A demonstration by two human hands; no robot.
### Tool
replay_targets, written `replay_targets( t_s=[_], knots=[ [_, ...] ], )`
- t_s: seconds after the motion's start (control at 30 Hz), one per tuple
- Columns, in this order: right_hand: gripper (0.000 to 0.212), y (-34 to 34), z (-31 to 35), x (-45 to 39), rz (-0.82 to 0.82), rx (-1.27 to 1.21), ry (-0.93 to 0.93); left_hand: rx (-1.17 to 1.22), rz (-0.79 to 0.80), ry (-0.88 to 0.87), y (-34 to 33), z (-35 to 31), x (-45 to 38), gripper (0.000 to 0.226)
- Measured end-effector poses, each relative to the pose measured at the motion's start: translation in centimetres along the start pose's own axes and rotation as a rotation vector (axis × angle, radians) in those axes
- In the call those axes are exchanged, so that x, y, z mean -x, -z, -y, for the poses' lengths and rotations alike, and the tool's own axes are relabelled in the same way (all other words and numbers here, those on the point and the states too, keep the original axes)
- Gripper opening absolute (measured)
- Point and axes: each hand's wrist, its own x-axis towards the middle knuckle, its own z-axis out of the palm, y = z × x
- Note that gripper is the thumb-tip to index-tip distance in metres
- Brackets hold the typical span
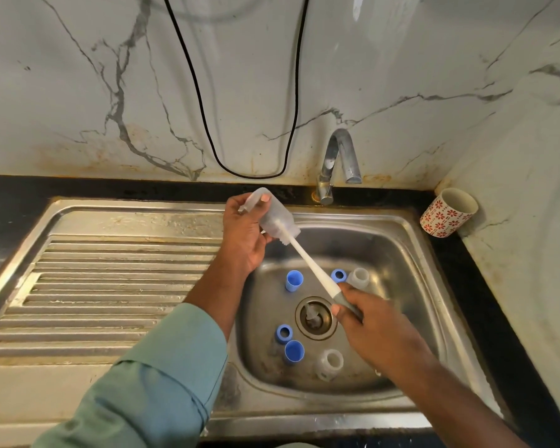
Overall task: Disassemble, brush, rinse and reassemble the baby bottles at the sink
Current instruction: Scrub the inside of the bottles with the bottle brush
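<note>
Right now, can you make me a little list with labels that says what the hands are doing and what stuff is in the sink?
left hand: holds a clear bottle tilted above the sink
right hand: grips the handle of a white brush
brush tip: pushed inside the bottle's mouth
sink: metal, no water seen running from the tap
in the sink: two blue caps, two blue rings, two clear bottles
drain: a small clear piece sits in it
counter: a red-flowered cup by the wall

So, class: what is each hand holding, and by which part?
The left hand grips the clear bottle around its body. The right hand holds the bottle brush by its grey handle end.
</note>
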Motion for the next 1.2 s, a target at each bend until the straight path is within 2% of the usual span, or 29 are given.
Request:
replay_targets(
  t_s=[0.1,0.13,0.17,0.23,0.3,0.37,0.43,0.5,0.63,0.73,0.83,0.9,0.97,1.03,1.07,1.13,1.17,1.2],
  knots=[
    [0.009,3.1,0.2,0.0,0.231,-0.488,-0.155,0.078,0.11,0.052,1.0,-0.1,0.0,0.039],
    [0.013,4.2,-0.1,0.1,0.327,-0.596,-0.167,0.141,0.147,0.063,1.3,-0.1,0.1,0.052],
    [0.026,4.9,-0.5,0.2,0.379,-0.66,-0.16,0.213,0.17,0.074,1.5,-0.1,0.0,0.07],
    [0.045,4.9,-1.1,0.3,0.314,-0.641,-0.107,0.33,0.184,0.111,1.7,-0.1,0.1,0.099],
    [0.054,3.6,-1.3,0.2,0.139,-0.496,-0.048,0.372,0.134,0.125,1.6,0.0,0.3,0.104],
    [0.055,1.9,-1.1,0.2,0.037,-0.424,0.012,0.343,0.085,0.097,1.5,0.4,0.4,0.096],
    [0.049,1.0,-0.6,0.3,0.003,-0.245,0.071,0.266,0.052,0.054,1.6,0.9,0.3,0.073],
    [0.045,1.7,0.1,0.7,0.084,-0.126,0.096,0.183,0.05,0.025,2.0,0.8,0.2,0.063],
    [0.038,5.5,-0.5,0.5,0.33,-0.504,0.067,0.253,0.127,0.074,3.0,-0.4,0.1,0.102],
    [0.045,4.5,-2.0,-0.1,0.365,-0.732,0.004,0.333,0.151,0.121,2.7,-1.1,0.3,0.119],
    [0.045,3.4,-3.0,0.3,0.45,-0.755,-0.033,0.34,0.131,0.14,2.5,-1.1,0.6,0.127],
    [0.045,4.0,-3.4,0.2,0.464,-0.724,-0.044,0.326,0.095,0.149,2.4,-0.9,1.0,0.122],
    [0.046,4.4,-3.9,-0.7,0.306,-0.385,0.004,0.309,0.033,0.15,2.2,-0.7,1.6,0.103],
    [0.046,4.0,-4.5,-1.6,-0.012,0.179,0.127,0.273,-0.007,0.172,1.9,-0.1,1.6,0.078],
    [0.043,3.8,-4.7,-1.9,-0.219,0.371,0.189,0.259,-0.014,0.189,1.7,-0.1,1.7,0.068],
    [0.031,3.8,-5.3,-2.3,-0.583,0.526,0.36,0.253,-0.024,0.214,1.4,-0.4,2.0,0.053],
    [0.026,3.8,-5.9,-2.4,-0.718,0.559,0.453,0.252,-0.026,0.222,1.2,-0.6,2.1,0.048],
    [0.026,3.9,-6.5,-2.6,-0.769,0.586,0.52,0.255,-0.029,0.228,1.2,-0.7,2.1,0.047]
  ],
)
